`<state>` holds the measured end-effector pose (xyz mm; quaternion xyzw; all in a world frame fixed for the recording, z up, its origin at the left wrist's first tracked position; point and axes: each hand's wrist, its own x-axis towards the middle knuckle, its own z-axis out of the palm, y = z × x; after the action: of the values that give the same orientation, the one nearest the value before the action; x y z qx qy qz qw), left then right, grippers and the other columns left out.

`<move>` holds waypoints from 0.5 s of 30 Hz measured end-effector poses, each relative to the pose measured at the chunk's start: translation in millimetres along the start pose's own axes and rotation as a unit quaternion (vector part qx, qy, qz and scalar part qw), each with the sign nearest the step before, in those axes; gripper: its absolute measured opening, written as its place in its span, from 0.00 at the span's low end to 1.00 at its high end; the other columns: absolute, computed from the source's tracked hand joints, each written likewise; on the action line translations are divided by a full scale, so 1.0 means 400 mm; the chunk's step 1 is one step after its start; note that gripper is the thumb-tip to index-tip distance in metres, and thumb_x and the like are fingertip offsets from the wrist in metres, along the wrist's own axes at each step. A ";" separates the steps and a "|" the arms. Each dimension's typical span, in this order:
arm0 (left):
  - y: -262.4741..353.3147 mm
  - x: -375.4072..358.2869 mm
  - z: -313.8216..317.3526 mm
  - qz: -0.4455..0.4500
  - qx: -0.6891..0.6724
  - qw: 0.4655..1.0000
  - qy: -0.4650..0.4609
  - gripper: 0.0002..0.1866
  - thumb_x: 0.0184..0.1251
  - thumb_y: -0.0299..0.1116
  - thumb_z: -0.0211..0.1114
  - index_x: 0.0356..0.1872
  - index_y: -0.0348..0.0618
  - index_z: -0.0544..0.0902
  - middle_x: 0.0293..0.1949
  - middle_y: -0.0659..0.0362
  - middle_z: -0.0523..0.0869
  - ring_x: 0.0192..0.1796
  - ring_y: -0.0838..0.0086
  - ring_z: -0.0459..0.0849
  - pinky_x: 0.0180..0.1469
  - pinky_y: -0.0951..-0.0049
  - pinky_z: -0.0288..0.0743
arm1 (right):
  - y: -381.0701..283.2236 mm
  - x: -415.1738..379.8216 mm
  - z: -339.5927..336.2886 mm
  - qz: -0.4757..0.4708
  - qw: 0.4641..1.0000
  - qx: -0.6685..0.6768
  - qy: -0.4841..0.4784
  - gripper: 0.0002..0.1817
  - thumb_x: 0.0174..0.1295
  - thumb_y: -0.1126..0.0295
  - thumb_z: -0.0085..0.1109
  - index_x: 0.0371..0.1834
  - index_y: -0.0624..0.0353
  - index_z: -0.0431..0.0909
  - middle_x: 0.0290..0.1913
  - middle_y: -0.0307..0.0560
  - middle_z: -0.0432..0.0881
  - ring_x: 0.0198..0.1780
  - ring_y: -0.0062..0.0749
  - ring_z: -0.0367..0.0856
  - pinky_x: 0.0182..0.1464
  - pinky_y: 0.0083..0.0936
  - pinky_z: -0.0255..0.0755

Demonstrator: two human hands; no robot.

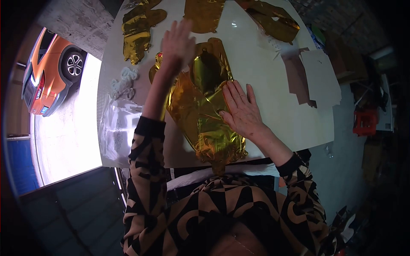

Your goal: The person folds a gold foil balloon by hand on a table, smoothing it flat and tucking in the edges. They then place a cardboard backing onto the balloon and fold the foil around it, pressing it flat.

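A shiny gold foil balloon (203,128), uninflated and wrinkled, lies on the white table (273,128) in front of me, its narrow tail hanging over the near edge. My right hand (243,109) rests flat along its right side, fingers stretched out and thumb on the foil. My left hand (177,42), slightly smeared by motion, is stretched out over the balloon's upper left, its palm turned down. Just beyond its fingertips lies a second gold foil piece (205,17). Left of that hand is another crumpled gold foil balloon (137,36).
More gold foil (275,23) lies at the far right. White string (124,83) and clear plastic bags (117,128) sit on the left. White card sheets (320,79) overlap the right edge. A red stool (365,123) stands beyond; outside is an orange car (53,72).
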<state>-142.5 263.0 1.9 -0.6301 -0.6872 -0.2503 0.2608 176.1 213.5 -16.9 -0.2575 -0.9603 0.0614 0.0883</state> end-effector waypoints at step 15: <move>0.256 -0.203 -0.054 0.108 -0.137 0.964 -0.199 0.28 0.88 0.46 0.46 0.81 0.49 0.70 0.83 0.55 0.68 0.86 0.61 0.60 0.87 0.50 0.48 | 0.005 0.003 0.002 -0.002 1.000 -0.025 -0.018 0.43 0.80 0.44 0.46 0.85 0.68 0.56 0.87 0.59 0.56 0.90 0.47 0.43 0.88 0.59 0.29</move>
<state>-33.7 197.1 -35.1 -0.7677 -0.6120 -0.1817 0.0551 175.9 215.7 -17.8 -0.2568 -0.9634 0.0420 0.0643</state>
